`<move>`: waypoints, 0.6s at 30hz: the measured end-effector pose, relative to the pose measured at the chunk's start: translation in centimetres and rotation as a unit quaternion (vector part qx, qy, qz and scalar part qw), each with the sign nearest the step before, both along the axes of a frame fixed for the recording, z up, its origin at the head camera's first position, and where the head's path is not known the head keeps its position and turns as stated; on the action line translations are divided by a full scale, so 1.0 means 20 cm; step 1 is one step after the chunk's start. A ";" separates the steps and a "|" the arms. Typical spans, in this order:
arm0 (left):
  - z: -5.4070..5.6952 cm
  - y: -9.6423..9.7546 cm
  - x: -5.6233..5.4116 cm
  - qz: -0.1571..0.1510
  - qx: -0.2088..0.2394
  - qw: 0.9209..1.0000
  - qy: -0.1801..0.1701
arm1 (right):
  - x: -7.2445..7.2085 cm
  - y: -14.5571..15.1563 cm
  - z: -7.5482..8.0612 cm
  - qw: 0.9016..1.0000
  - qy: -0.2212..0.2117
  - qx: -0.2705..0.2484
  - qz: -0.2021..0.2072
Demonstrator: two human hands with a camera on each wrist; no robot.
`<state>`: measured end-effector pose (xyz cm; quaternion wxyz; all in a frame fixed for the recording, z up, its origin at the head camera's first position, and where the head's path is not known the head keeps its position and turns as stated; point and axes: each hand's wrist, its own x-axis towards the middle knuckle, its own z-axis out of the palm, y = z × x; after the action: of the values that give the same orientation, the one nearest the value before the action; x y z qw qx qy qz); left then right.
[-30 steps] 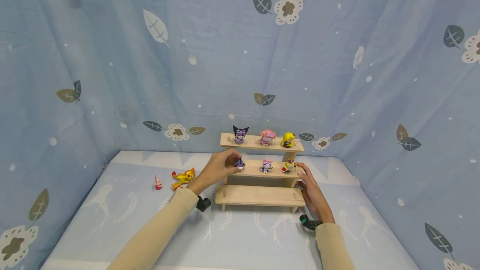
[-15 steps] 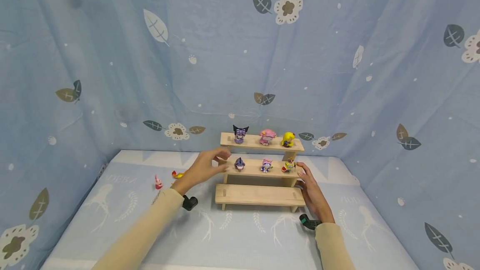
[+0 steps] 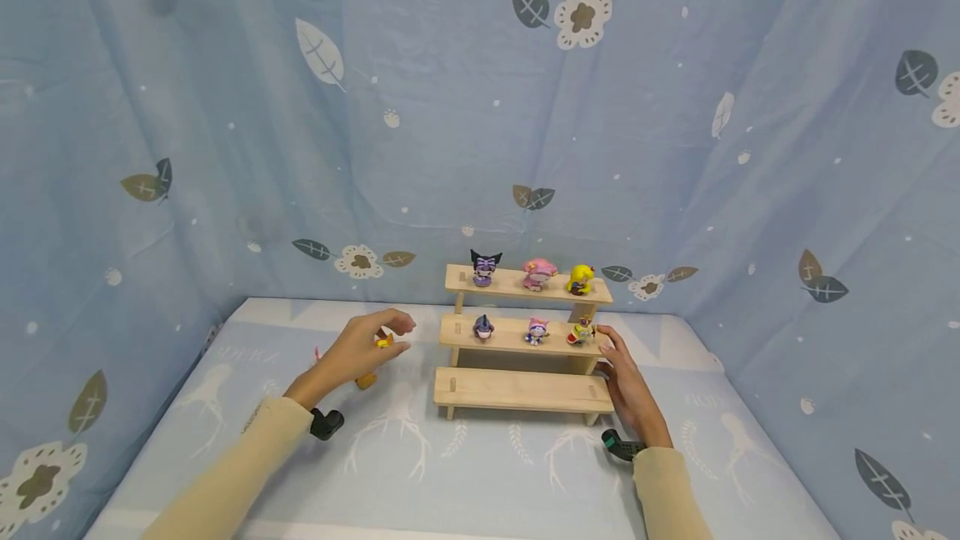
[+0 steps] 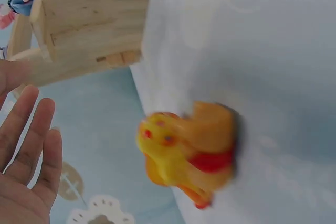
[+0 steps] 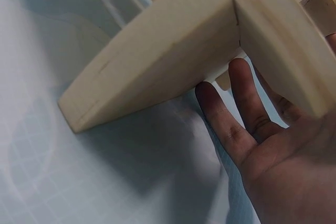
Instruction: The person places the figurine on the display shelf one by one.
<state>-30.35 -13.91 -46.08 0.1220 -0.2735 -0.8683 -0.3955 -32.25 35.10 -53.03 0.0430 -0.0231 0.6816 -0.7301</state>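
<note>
My left hand [image 3: 352,352] is over the table left of the wooden three-step display stand [image 3: 517,388], thumb and fingers apart with nothing between them. Near it, in the left wrist view, are a yellow figurine [image 4: 160,148] and an orange figurine [image 4: 215,127] with a red band, both blurred. In the head view, the hand partly covers them. A dark blue figurine [image 3: 483,327] stands at the left of the middle shelf. My right hand [image 3: 628,386] grips that shelf's right end, with fingers [image 5: 223,121] reaching under the board.
Beside the blue figurine on the middle shelf are a pink-hooded figurine [image 3: 536,331] and a crowned yellow one [image 3: 581,332]. Up top stand a black-eared purple figurine [image 3: 484,269], a pink one [image 3: 538,273] and a yellow one [image 3: 580,280]. A patterned curtain [image 3: 420,157] hangs behind.
My left hand has let go of the dark blue figurine on the middle shelf and moved left and slightly down to the loose figurines. The right hand has stayed at the stand.
</note>
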 end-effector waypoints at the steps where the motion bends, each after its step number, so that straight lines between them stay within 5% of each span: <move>1: -0.01 -0.02 0.01 0.005 -0.002 1.000 -0.006 | 0.00 0.00 0.00 1.000 0.001 0.000 0.000; 18: -0.13 -0.25 0.12 0.108 -0.061 0.989 -0.080 | 0.01 -0.01 0.00 1.000 0.000 -0.003 -0.005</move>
<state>-27.98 -18.97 -48.69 0.0770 -0.1523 -0.9221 -0.3473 -32.02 34.99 -52.99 0.0391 -0.0198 0.6797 -0.7322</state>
